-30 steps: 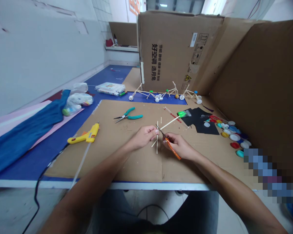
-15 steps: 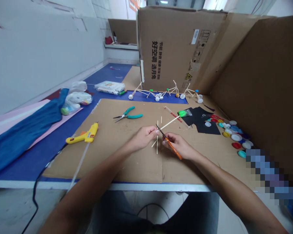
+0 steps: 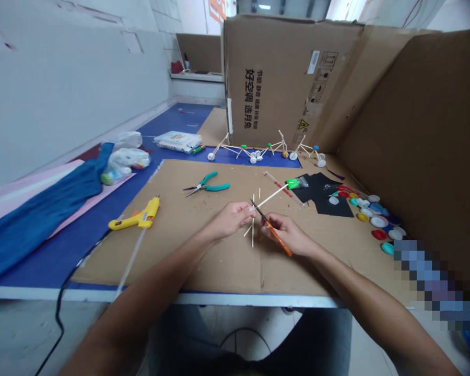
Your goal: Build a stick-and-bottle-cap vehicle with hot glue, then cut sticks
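My left hand (image 3: 231, 219) pinches a thin wooden stick (image 3: 253, 227) that stands upright on the cardboard sheet (image 3: 203, 261). My right hand (image 3: 288, 232) grips orange-handled scissors (image 3: 274, 232), whose dark blades reach up to the stick near my left fingertips. A longer stick (image 3: 272, 196) lies slanted just beyond the hands, ending by a green piece (image 3: 292, 183). Short stick bits lie under the hands.
Teal pliers (image 3: 207, 185) lie beyond the hands, a yellow glue gun (image 3: 137, 218) with its cord to the left. Coloured bottle caps (image 3: 370, 214) and black paper (image 3: 325, 196) sit right. Stick models with cap wheels (image 3: 258, 151) stand before a tall cardboard box (image 3: 282, 78). Blue cloth (image 3: 43, 214) lies far left.
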The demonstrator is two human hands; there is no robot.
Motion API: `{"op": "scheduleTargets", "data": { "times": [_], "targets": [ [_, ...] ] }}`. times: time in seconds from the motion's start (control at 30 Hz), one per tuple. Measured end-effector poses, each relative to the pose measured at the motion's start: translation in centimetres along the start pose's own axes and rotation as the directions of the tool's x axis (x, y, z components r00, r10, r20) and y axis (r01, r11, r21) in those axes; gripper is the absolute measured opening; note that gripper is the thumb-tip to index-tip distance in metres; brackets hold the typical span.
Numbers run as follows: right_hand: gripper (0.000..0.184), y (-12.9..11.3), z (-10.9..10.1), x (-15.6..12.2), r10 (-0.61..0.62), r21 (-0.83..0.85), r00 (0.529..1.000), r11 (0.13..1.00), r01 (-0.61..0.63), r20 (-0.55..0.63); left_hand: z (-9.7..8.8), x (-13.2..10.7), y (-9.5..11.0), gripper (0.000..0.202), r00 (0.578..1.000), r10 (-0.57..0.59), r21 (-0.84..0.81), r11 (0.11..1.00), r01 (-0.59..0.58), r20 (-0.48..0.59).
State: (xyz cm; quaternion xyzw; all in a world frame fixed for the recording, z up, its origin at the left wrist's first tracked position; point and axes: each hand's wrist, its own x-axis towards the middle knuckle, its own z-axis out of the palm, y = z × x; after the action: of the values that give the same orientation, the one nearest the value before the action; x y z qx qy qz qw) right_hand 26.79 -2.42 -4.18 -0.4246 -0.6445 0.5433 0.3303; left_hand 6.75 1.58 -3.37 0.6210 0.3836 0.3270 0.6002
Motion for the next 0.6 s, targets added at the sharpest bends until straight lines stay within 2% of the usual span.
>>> {"op": "scheduleTargets", "data": {
  "times": [0.3, 0.6],
  "targets": [
    [0.03, -0.21, -0.29, -0.29, -0.024, -0.075, 1.0, 0.997, 0.024, 0.0, 0.02, -0.03, -0.06, 0.039, 1.0, 0.018, -0.026, 0.999, -0.018, 0.004],
    [0.032, -0.1, 0.26, 0.07, -0.011, 0.025, 1.0, 1.0, 0.011, 0.005, -0.12, 0.26, -0.5, 0.038, 1.0, -0.005, -0.142, 0.99, 0.006, 0.011]
  ]
}}
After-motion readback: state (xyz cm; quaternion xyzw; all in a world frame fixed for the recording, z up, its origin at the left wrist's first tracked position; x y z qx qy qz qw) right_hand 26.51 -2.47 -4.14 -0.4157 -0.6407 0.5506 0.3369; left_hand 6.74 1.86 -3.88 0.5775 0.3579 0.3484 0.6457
